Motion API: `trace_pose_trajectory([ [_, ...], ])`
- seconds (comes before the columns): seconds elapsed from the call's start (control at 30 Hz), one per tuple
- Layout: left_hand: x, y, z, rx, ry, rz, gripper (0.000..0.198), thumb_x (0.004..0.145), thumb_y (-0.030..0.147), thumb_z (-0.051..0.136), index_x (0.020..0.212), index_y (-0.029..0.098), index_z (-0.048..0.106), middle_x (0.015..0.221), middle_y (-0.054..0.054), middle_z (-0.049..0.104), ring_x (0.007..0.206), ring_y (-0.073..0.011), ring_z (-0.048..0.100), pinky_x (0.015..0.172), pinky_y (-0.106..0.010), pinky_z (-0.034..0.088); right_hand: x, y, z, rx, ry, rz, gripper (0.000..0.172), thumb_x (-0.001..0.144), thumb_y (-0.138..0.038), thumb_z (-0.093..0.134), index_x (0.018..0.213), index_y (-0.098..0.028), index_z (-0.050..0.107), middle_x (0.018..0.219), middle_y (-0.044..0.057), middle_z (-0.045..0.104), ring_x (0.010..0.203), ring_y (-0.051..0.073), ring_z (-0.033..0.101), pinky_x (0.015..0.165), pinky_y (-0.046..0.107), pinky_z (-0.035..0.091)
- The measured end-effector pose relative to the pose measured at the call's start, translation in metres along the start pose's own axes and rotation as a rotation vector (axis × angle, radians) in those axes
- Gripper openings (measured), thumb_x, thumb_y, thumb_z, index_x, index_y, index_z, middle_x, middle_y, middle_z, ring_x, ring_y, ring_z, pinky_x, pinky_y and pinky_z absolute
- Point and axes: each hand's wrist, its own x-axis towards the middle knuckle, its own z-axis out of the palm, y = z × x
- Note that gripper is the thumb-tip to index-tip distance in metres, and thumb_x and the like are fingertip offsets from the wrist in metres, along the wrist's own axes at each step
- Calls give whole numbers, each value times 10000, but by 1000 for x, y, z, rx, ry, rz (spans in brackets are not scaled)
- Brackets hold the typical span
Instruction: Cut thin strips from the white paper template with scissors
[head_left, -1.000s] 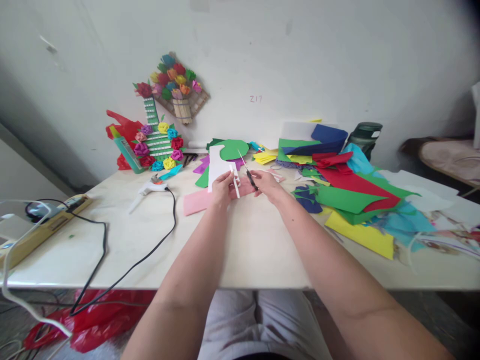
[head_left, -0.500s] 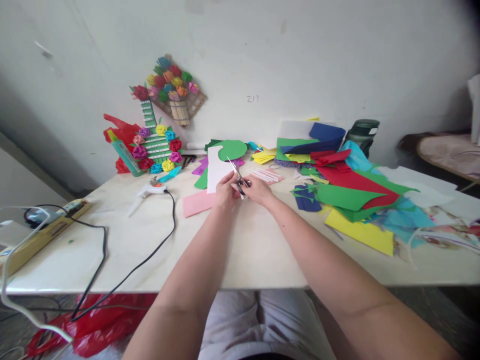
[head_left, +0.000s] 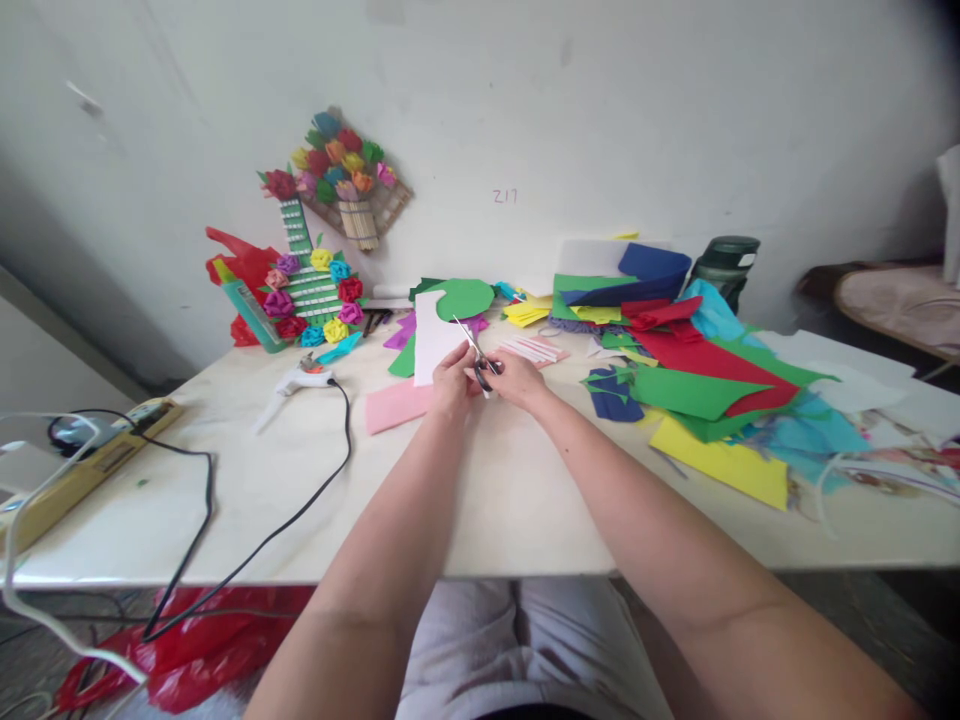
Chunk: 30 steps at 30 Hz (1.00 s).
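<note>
My right hand (head_left: 519,380) is closed round the black handles of a pair of scissors (head_left: 484,362), whose blades point away and to the left. Pinched in my left hand (head_left: 453,380) is a sheet of white paper (head_left: 431,335), standing out beyond the fingers beside the blades. The two hands are close together above the table. Pink paper (head_left: 396,405) lies just left of my left hand. Beyond my right hand, thin white paper strips (head_left: 534,348) rest on another pink piece. Exactly where the blades meet the paper is too small to make out.
To the left lie a white glue gun (head_left: 296,380) with a black cord and a power strip (head_left: 97,460). A glue bottle (head_left: 253,312) leans near a flower-decorated paper guitar (head_left: 313,292). Coloured paper (head_left: 701,393) piles up on the right, before a dark bottle (head_left: 724,270).
</note>
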Motion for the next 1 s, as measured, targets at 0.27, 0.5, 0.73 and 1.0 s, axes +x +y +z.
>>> trace_pose_trajectory([
  [0.27,1,-1,-2,38,-30,2,523,655,175,712,1164,158,596,619,2,621,462,-102,556,485,-233,471,2,4,3,18,29,-1,332,772,-470,529,964,-244,677,898,29,705,775,170,618,587,232,374],
  [0.5,1,-1,-1,41,-44,6,528,685,151,677,1202,154,572,628,-6,635,473,-102,564,495,-228,480,1,2,1,13,24,4,319,766,-462,533,927,-230,682,815,30,695,688,152,600,552,225,355],
  [0.73,-2,1,0,64,-34,-7,530,711,153,663,1230,146,554,622,-11,635,452,-101,557,471,-223,478,2,-1,4,6,63,-24,275,771,-396,545,899,-191,678,851,49,697,713,151,605,588,224,383],
  [1.0,-1,2,0,34,-34,-10,522,705,156,684,1214,159,572,640,-19,639,449,-97,560,448,-204,462,3,-2,7,6,109,-37,287,754,-403,569,898,-189,695,844,57,707,755,166,616,611,231,388],
])
